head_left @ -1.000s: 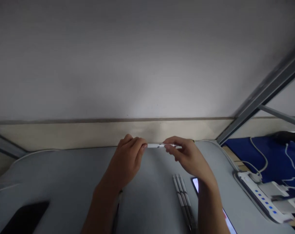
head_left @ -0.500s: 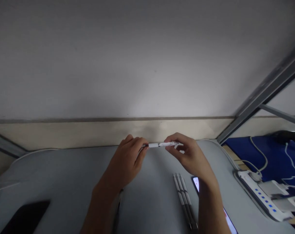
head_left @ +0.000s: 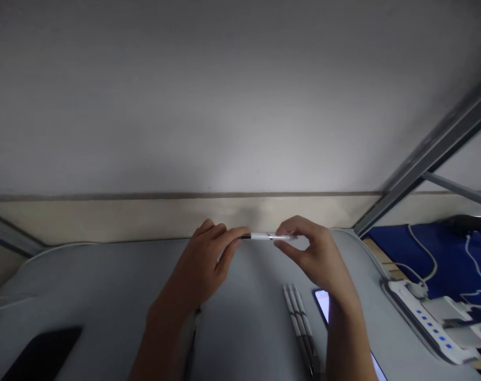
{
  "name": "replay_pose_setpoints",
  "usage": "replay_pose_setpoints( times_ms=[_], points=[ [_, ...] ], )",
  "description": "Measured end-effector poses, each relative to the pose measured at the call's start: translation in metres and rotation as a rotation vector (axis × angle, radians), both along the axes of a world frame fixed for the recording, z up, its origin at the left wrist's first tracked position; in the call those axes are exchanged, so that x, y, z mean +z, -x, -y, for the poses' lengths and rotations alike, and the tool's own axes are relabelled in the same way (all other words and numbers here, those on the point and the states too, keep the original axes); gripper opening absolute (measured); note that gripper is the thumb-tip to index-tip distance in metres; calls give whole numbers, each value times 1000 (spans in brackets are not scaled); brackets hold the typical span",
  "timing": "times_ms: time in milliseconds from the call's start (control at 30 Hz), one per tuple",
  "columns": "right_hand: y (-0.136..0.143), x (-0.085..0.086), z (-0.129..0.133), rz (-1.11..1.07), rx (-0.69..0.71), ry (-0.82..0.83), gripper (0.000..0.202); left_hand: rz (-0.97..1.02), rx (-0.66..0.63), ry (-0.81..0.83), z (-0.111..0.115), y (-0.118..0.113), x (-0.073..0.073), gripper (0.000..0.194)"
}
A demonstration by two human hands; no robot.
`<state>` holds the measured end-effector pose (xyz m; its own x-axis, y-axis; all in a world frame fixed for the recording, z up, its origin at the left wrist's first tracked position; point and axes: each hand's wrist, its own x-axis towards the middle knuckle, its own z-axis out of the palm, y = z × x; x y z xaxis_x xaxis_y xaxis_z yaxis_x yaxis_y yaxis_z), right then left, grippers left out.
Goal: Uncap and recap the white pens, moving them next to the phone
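A white pen point(head_left: 260, 236) with a dark section is held level above the back of the desk, between my two hands. My left hand point(head_left: 208, 254) pinches its dark end between thumb and forefinger. Around the white end, the thumb and fingers of my right hand point(head_left: 309, 248) are closed; part of that end is hidden by the fingertips. Below my right hand, three similar white-and-dark pens point(head_left: 299, 320) lie side by side on the desk. Another dark, thin pen-like object point(head_left: 193, 336) lies by my left forearm, partly covered by it.
The grey desk point(head_left: 248, 328) meets a wall behind. A lit phone point(head_left: 322, 301) lies partly under my right forearm. At the right edge sits a white power strip point(head_left: 423, 317) with plugs and cables. A black flat object point(head_left: 44, 352) lies at the lower left.
My right hand has shifted slightly right. More of the pen's dark section shows beside my left fingertips, and the white part sits further right.
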<state>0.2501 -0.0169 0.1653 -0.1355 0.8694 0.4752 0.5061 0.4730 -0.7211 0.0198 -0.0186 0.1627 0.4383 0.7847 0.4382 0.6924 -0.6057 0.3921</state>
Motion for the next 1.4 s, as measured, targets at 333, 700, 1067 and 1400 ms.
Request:
replay_pose_setpoints(
  times_ms=[333, 700, 1067, 1400],
  points=[
    [-22, -14, -13, 129, -80, -29, 14, -18, 78, -15, -6, 10, -5, 30],
    [-15, -8, -9, 63, -39, -10, 15, -15, 77, -2, -4, 6, -1, 29],
    [-2, -6, -6, 64, 15, -50, 17, -5, 82, 22, -3, -4, -2, 19],
    [4, -1, -5, 22, 162, -62, 16, -37, 47, -1, -5, -5, -1, 21]
  ],
)
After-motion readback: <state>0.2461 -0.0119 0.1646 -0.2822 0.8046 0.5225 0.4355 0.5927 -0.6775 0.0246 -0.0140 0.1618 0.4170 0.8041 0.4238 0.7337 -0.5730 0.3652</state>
